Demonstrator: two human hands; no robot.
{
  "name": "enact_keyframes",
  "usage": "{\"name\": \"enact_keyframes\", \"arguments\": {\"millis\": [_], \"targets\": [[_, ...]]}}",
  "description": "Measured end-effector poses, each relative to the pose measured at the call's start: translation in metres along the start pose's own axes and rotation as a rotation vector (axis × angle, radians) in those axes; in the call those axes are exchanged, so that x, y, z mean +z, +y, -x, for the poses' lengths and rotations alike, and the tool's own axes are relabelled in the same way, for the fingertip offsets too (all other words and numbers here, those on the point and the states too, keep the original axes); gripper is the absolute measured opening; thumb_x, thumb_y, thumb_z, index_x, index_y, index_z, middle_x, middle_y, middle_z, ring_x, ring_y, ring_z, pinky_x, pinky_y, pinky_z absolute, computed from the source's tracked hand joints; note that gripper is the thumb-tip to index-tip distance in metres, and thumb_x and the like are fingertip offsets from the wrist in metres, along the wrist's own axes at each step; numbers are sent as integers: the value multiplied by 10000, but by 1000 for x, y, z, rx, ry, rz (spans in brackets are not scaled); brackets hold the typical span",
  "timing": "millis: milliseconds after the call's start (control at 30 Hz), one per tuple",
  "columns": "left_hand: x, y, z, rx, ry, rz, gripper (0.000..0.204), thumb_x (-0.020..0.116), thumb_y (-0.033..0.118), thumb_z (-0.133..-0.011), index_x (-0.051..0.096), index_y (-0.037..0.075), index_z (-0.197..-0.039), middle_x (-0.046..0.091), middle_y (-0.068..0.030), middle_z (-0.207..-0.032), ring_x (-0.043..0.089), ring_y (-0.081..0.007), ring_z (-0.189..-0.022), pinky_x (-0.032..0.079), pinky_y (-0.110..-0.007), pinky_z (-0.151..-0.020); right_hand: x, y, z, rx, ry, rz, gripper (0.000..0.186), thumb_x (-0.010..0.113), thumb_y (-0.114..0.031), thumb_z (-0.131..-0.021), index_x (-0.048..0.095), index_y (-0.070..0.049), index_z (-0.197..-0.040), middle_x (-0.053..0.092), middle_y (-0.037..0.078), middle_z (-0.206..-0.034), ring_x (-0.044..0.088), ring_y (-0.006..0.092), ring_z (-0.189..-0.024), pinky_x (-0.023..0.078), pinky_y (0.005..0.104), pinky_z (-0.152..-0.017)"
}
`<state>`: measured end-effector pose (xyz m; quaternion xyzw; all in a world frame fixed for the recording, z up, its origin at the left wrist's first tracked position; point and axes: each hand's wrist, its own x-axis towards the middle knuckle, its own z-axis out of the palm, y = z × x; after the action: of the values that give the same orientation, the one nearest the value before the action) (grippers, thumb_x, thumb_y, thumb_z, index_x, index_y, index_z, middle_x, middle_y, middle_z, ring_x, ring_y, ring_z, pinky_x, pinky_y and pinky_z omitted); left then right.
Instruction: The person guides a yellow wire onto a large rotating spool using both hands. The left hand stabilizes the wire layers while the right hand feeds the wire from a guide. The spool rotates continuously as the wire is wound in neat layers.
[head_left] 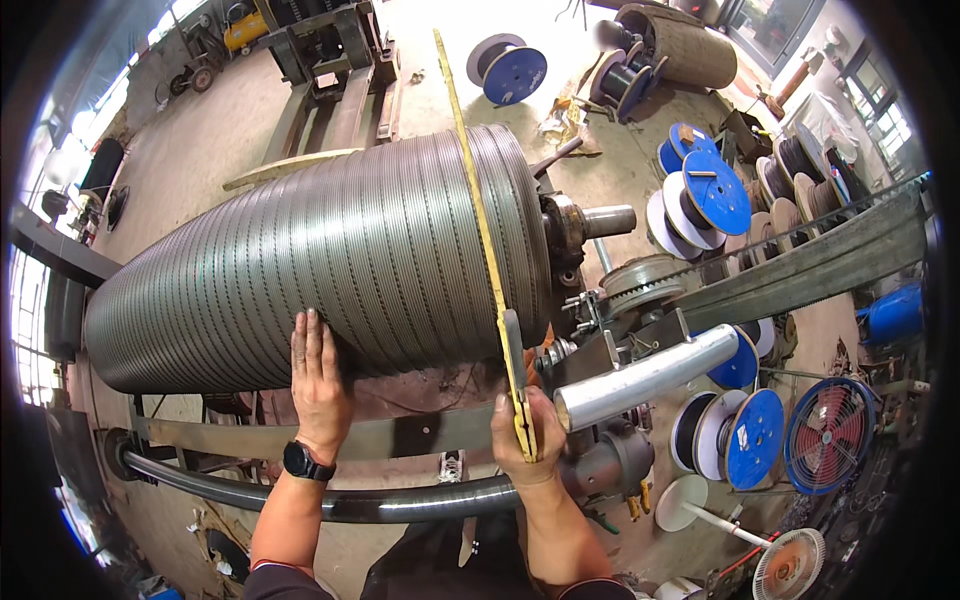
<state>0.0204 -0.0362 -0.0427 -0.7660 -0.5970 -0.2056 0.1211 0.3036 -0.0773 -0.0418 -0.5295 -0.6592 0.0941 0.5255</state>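
A large grooved metal roller lies across the space before me, its ribbed surface banded by rows of short slots. My left hand rests flat on its near lower side, fingers stretched out, holding nothing. Near the roller's right end, my right hand is closed around the near end of a long, thin, worn yellow bar. The bar runs over the roller and reaches past its far side. Beside the grip, a grey flat piece lies along the bar; how it is joined I cannot tell.
A shaft sticks out of the roller's right end. Nearer me are a silver tube and a dark rail. Several blue spools stand right, with a fan. Forklift forks lie beyond the roller.
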Motion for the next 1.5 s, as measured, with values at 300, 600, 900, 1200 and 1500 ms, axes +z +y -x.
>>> {"name": "enact_keyframes", "arguments": {"millis": [300, 600, 900, 1200, 1500], "targets": [[5, -4, 3, 4, -4, 11, 750, 608, -111, -785, 427, -101, -1512, 368, -279, -1652, 318, -480, -1553, 304, -556, -1278, -15, 0, 32, -10, 33, -57, 130, 734, 32, -862, 642, 39, -955, 699, 174, -797, 700, 335, -643, 578, 405, -614], [0, -2, 5, -17, 0, -1, 686, 569, -137, -805, 462, -122, -1482, 387, -291, -1639, 347, -485, -1538, 325, -552, -1268, -39, -20, 52, 157, -27, -127, 211, 719, -31, -877, 689, 83, -1052, 730, 176, -815, 742, 342, -697, 604, 409, -687], [-1, -3, 1, -20, -13, 6, 669, 533, -137, -835, 455, -113, -1498, 381, -261, -1656, 340, -447, -1555, 319, -539, -1273, -15, 0, 40, 61, 20, 97, 120, 755, -69, -901, 674, 7, -946, 714, 146, -801, 718, 324, -653, 590, 392, -625], [0, -4, 3, -11, -14, -6, 694, 553, -141, -810, 459, -115, -1498, 380, -271, -1653, 338, -454, -1555, 316, -550, -1271, 17, 8, -4, 12, -4, -139, 271, 785, 7, -876, 592, 17, -1067, 623, 125, -865, 607, 262, -752, 495, 349, -625], [2, -4, 2, -2, 2, 24, 709, 578, -123, -794, 457, -109, -1492, 391, -279, -1640, 355, -477, -1537, 324, -566, -1262, -9, -8, 17, 53, 57, -86, 110, 734, 15, -878, 626, 28, -896, 641, 133, -764, 646, 304, -623, 519, 385, -591]]}}
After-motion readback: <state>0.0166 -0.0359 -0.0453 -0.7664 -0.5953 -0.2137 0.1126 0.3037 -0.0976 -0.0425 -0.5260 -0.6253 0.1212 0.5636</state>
